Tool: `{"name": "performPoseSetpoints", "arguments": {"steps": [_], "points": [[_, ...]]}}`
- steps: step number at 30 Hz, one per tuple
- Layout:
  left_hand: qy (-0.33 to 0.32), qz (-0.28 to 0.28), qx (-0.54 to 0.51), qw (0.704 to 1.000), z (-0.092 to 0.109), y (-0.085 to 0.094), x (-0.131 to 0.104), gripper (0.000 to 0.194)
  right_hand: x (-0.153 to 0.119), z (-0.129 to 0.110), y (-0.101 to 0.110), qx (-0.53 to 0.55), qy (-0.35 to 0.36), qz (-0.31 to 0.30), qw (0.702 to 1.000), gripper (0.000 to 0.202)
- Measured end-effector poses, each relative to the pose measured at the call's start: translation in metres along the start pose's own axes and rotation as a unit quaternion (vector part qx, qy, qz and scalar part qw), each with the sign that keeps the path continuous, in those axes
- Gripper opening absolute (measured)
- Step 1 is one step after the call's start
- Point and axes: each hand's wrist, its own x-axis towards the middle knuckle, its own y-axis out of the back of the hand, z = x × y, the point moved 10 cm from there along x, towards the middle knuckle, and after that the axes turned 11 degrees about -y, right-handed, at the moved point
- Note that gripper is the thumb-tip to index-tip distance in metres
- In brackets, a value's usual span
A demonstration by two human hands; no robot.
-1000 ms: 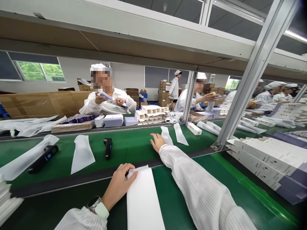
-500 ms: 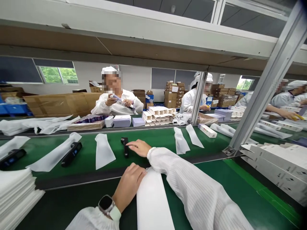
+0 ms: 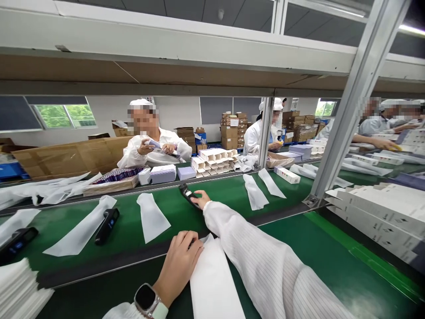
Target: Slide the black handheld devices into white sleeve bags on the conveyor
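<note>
My right hand (image 3: 202, 199) is closed around the lower end of a slim black handheld device (image 3: 187, 193) over the green conveyor belt. My left hand (image 3: 179, 261), with a watch on the wrist, has its curled fingers at the top end of a flat white packing sleeve (image 3: 214, 283), just in front of me. Its fingertips are partly hidden, but they appear to grip the sleeve's edge. Left of the right hand, a loose translucent white sleeve (image 3: 152, 218) lies on the belt. Farther left, another black device (image 3: 106, 226) rests beside a second sleeve (image 3: 81, 228).
A stack of white sleeves (image 3: 23, 288) stands at the lower left. Folded white cartons (image 3: 381, 221) are piled at the right, by a slanted metal post (image 3: 345, 102). Across the belt, a co-worker (image 3: 154, 146) in white handles a small item behind open boxes (image 3: 215, 161).
My right hand has taken hold of the black device, which has tilted and shifted right. The left hand stays at the sleeve's top end. The view has shifted slightly.
</note>
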Motion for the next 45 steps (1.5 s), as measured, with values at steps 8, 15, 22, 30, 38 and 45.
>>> {"name": "performPoseSetpoints", "arguments": {"steps": [8,15,22,30,38,45], "points": [[-0.057,-0.033,0.009,0.998,0.01,-0.002,0.003,0.022,-0.073,-0.031,0.035,0.329,0.015,-0.249,0.911,0.102],[0.012,-0.003,-0.058,0.998,-0.003,0.012,0.007,0.022,-0.099,-0.031,0.033,0.293,0.0,-0.205,0.934,0.081],[0.142,0.058,-0.199,0.968,-0.024,0.039,0.02,0.025,-0.107,-0.042,0.034,0.239,0.004,-0.203,0.95,0.053],[0.221,0.147,-0.292,0.919,-0.033,0.073,0.029,0.027,-0.125,-0.048,0.023,0.213,0.014,-0.353,0.911,0.057],[0.223,0.234,-0.324,0.889,-0.034,0.101,0.04,0.028,-0.164,-0.043,0.01,0.31,-0.011,-0.418,0.854,0.073],[0.297,0.294,-0.232,0.878,-0.063,0.069,0.0,0.042,-0.139,-0.03,0.004,0.384,-0.019,-0.319,0.866,0.061]]}}
